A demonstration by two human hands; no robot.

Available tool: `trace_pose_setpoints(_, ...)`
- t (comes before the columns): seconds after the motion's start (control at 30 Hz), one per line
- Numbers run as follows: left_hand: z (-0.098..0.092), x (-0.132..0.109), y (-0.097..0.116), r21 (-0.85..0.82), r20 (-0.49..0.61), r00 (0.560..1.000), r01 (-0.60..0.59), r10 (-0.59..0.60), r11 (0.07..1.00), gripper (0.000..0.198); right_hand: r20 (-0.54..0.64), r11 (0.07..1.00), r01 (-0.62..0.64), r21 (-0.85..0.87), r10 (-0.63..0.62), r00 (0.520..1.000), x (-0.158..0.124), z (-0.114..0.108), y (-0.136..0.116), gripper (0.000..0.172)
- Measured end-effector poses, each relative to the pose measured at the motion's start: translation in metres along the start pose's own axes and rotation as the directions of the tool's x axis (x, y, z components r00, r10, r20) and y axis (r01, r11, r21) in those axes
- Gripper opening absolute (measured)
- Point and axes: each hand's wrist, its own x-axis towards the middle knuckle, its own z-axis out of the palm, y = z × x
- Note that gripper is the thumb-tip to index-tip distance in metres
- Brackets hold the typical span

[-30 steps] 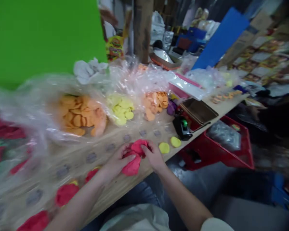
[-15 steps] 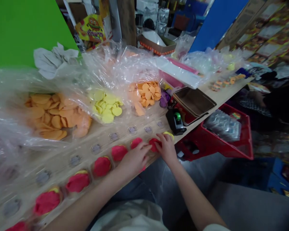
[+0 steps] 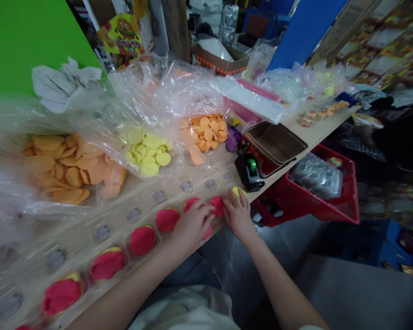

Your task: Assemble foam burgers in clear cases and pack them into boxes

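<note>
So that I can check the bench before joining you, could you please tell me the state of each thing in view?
Left hand: curved over a red piece.
Right hand: touching a second red piece and a yellow disc.
Red-topped yellow discs: seated in wooden board hollows.
Orange discs: heaped on clear plastic.

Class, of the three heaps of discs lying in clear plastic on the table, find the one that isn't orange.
The middle heap: the yellow discs, lying between the larger orange heap and the smaller orange heap.
</note>
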Motion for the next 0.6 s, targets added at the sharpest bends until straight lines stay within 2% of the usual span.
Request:
trace_pose_setpoints(0.03, -0.006, 0.001, 0.000, -0.181, -0.047, 0.995, 0.077, -0.087, 0.981, 0.019, -0.023, 1.000, -0.002, 0.022, 0.002, 1.000, 0.001, 0.000, 0.001, 0.034)
trace_pose_setpoints(0.07, -0.013, 0.001, 0.000, -0.362, -0.051, 0.978, 0.169, -0.200, 0.917, 0.022, -0.063, 0.999, -0.013, 0.049, 0.016, 0.998, 0.000, -0.001, 0.002, 0.035)
trace_pose_setpoints(0.13, -0.023, 0.001, 0.001, -0.669, 0.059, 0.915, 0.333, -0.399, 0.664, 0.025, -0.155, 0.993, -0.049, 0.111, 0.066, 0.986, -0.001, -0.003, 0.004, 0.033)
trace_pose_setpoints(0.2, -0.030, -0.001, 0.002, -0.812, 0.189, 0.871, 0.398, -0.454, 0.427, 0.026, -0.197, 0.984, -0.087, 0.153, 0.117, 0.973, -0.005, -0.005, 0.004, 0.029)
trace_pose_setpoints(0.23, -0.032, -0.002, 0.003, -0.845, 0.208, 0.866, 0.393, -0.455, 0.362, 0.026, -0.192, 0.983, -0.099, 0.154, 0.128, 0.973, -0.007, -0.006, 0.003, 0.027)
trace_pose_setpoints(0.37, -0.030, -0.006, 0.007, -0.908, 0.184, 0.880, 0.323, -0.438, 0.267, 0.025, -0.145, 0.991, -0.123, 0.047, 0.129, 0.981, -0.016, -0.004, -0.005, 0.031)
trace_pose_setpoints(0.47, -0.025, -0.007, 0.007, -0.912, 0.225, 0.884, 0.338, -0.409, 0.231, 0.023, -0.103, 0.995, -0.102, -0.003, 0.101, 0.990, -0.022, 0.000, -0.013, 0.034)
trace_pose_setpoints(0.6, -0.022, -0.007, 0.003, -0.909, 0.229, 0.848, 0.362, -0.478, 0.207, 0.021, -0.105, 0.996, -0.085, 0.010, 0.086, 0.991, -0.024, 0.004, -0.017, 0.031)
